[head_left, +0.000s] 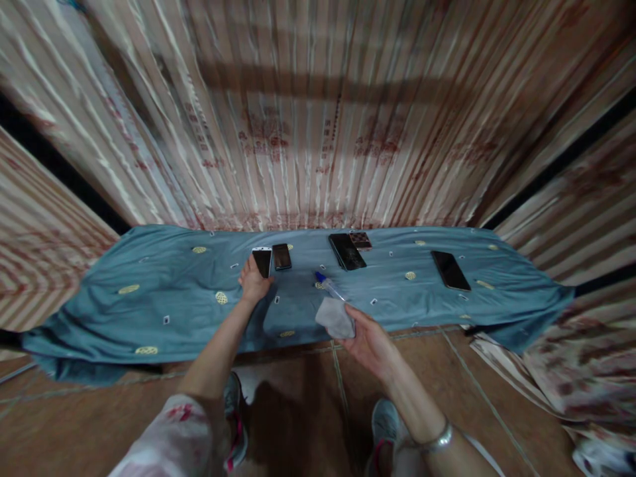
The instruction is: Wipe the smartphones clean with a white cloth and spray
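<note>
While the person stands over the blue cloth (pixel 163 298), the left hand (pixel 254 283) reaches out to the white-edged phone (pixel 262 261) and has its fingers curled around the phone's near end; whether the phone is lifted or only touched on the cloth I cannot tell, since the view is smeared. Just right of that phone lies a smaller dark phone (pixel 281 256), nearly touching it. The right hand (pixel 370 341) is turned palm up near the cloth's front edge, fingers loosely closed on a grey wiping cloth (pixel 336 317). Between the white-edged phone and the wiping cloth lies a small spray bottle with a blue cap (pixel 328 284), on its side. Further right of the white-edged phone rests a larger black phone (pixel 346 251) with a small patterned card or case (pixel 360 239) at its far corner, and well beyond that another black phone (pixel 450 270).

What worries me is the grip: the left hand seems to pinch only one end, so the phone could tip or slip if raised, and it might knock its dark neighbour. The blue cloth is rumpled and hangs over the front edge, so a tug from a wrist could drag the phones along. The bottle, lying on its side, might roll towards the edge.
</note>
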Available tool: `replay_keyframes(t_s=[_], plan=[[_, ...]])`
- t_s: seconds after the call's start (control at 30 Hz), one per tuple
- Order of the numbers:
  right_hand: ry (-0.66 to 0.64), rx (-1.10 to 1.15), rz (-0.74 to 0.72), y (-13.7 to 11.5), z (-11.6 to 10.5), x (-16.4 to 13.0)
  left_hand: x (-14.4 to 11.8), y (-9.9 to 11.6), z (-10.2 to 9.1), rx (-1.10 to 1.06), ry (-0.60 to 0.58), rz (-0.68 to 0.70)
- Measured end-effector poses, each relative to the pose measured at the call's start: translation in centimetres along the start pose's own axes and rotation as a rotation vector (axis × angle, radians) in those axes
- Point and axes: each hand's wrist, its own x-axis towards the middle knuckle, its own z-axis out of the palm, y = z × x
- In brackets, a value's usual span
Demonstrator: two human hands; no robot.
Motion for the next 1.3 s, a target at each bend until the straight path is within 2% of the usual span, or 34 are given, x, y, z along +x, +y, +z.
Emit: replay_keyframes(t_s=[0.13, 0.23, 0.33, 0.4, 0.47, 0.57, 0.63, 0.73, 0.8, 0.93, 1.03, 1.3], plan=[[-0.023, -0.005, -0.028, 0.3, -0.3, 0.3, 0.2, 0.3, -2.2, -0.327, 0.012, -0.187], [-0.055, 0.010, -0.017, 0.6, -0.2, 0.7, -1.0, 0.3, -4.1, -0.497, -0.008, -0.295], [-0.080, 0.027, 0.017, 1.0, 0.3, 1.0, -3.8, 0.4, -5.8, -0.704, -0.057, -0.370], [-0.108, -0.005, 0.020, 1.3, 0.7, 1.2, -6.4, 0.7, -6.5, -0.825, -0.132, -0.403], [-0.123, -0.045, 0.001, 1.7, 1.1, 1.6, -9.1, 1.1, -6.5, -0.916, -0.207, -0.421], [-0.070, -0.074, -0.065, 2.0, 1.3, 2.4, -12.9, 1.5, -5.0, -1.001, -0.290, -0.416], [-0.003, -0.156, -0.195, 1.8, 1.4, 2.9, -14.9, 1.7, -3.7, -0.997, -0.278, -0.391], [0.085, -0.320, -0.413, 1.3, 1.5, 3.1, -16.9, 2.1, -2.3, -0.819, -0.256, -0.179], [0.095, -0.498, -0.543, 0.9, 1.7, 2.7, -17.4, 2.3, -2.0, -0.687, -0.250, -0.039], [-0.024, -1.215, -0.865, 1.0, 2.0, 1.7, -17.7, 2.6, -2.4, -0.581, -0.241, 0.064], [-0.080, -1.475, -0.913, 1.9, 1.7, 1.8, -18.0, 2.4, -2.7, -0.579, -0.292, 0.080], [-0.154, -1.854, -0.897, 2.8, 1.2, 2.4, -19.0, 1.8, -3.0, -0.483, -0.327, 0.191]])
